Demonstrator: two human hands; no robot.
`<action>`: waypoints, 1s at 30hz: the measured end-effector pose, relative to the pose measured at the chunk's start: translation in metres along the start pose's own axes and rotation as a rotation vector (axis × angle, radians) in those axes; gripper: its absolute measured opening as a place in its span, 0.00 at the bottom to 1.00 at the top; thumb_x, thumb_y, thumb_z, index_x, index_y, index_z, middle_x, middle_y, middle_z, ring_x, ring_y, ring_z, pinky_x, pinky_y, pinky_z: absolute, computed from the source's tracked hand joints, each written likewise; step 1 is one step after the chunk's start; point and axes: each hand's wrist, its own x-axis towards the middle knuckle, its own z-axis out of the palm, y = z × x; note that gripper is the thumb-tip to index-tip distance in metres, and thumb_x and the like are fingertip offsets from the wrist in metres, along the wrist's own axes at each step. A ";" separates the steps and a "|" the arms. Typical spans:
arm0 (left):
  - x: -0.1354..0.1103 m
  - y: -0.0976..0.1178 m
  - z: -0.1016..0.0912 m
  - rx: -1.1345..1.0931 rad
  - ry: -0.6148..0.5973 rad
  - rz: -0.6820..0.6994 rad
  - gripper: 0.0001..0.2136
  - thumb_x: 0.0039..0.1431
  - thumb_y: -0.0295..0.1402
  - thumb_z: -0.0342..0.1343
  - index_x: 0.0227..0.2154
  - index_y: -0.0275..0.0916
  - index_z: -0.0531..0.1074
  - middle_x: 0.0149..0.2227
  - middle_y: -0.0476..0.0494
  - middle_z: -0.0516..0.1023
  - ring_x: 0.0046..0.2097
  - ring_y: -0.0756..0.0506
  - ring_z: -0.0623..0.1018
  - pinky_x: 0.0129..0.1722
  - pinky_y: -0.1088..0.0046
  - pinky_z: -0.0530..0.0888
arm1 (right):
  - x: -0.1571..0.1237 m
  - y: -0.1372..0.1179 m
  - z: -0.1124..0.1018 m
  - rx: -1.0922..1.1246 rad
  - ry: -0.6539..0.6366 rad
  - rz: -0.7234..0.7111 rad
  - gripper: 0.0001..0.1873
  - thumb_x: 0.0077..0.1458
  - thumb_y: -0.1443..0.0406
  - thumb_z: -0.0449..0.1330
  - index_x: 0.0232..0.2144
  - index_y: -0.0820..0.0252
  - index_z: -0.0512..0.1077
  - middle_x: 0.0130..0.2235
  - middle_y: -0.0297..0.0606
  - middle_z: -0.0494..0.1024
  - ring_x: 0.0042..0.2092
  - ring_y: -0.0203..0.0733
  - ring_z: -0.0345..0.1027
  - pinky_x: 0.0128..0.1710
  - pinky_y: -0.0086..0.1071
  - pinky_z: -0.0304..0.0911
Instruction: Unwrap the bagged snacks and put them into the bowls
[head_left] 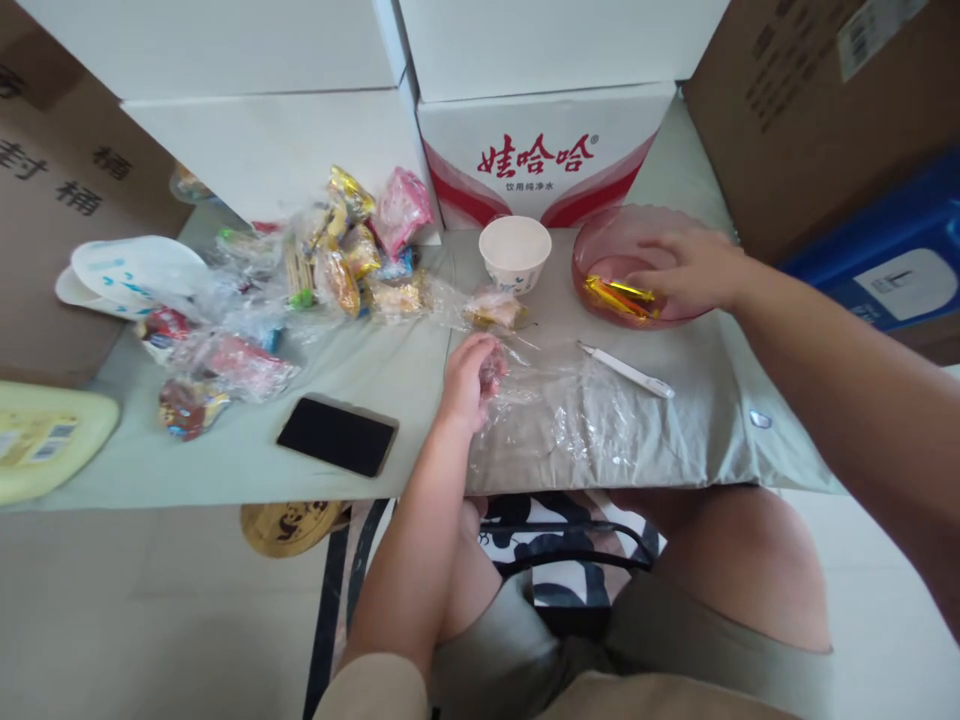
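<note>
My left hand (pixel 474 380) is closed around crumpled clear plastic wrap (pixel 493 368), beside a large sheet of clear plastic (pixel 577 425) spread on the cloth. My right hand (pixel 691 270) reaches into a translucent pink bowl (pixel 611 235), its fingers apart. Several shiny gold and orange wrapped sticks (pixel 621 298) lie in the bowl just left of my fingertips. A small wrapped snack (pixel 495 308) sits beyond my left hand, in front of a white paper bowl (pixel 515 250). A white pen-shaped cutter (pixel 626 368) lies in front of the pink bowl.
Packaged snacks (pixel 337 250) are heaped at left, beside more white paper bowls (pixel 139 270). A black phone (pixel 337 435) lies near the table edge. White cartons (pixel 547 150) line the back, with brown boxes (pixel 825 110) at both sides. A pale yellow container (pixel 52 440) stands far left.
</note>
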 end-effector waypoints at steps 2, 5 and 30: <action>-0.002 0.001 -0.001 -0.019 -0.078 -0.007 0.11 0.49 0.41 0.62 0.28 0.40 0.67 0.20 0.53 0.72 0.15 0.56 0.62 0.13 0.80 0.44 | -0.026 -0.021 -0.011 -0.005 -0.046 0.036 0.16 0.48 0.52 0.71 0.35 0.53 0.77 0.38 0.45 0.78 0.47 0.58 0.71 0.53 0.62 0.64; -0.008 0.004 -0.001 -0.046 -0.266 -0.060 0.14 0.47 0.39 0.65 0.27 0.40 0.65 0.27 0.48 0.80 0.14 0.58 0.59 0.14 0.79 0.42 | -0.086 -0.050 -0.007 0.293 -0.138 -0.131 0.20 0.58 0.51 0.63 0.49 0.52 0.73 0.49 0.44 0.78 0.52 0.54 0.73 0.56 0.54 0.68; 0.013 0.004 -0.015 -0.007 -0.014 -0.127 0.21 0.49 0.38 0.68 0.44 0.45 0.66 0.36 0.49 0.82 0.32 0.48 0.83 0.27 0.79 0.73 | -0.158 -0.032 0.033 0.990 -0.160 0.460 0.30 0.54 0.57 0.64 0.56 0.47 0.59 0.26 0.24 0.73 0.19 0.33 0.60 0.20 0.30 0.59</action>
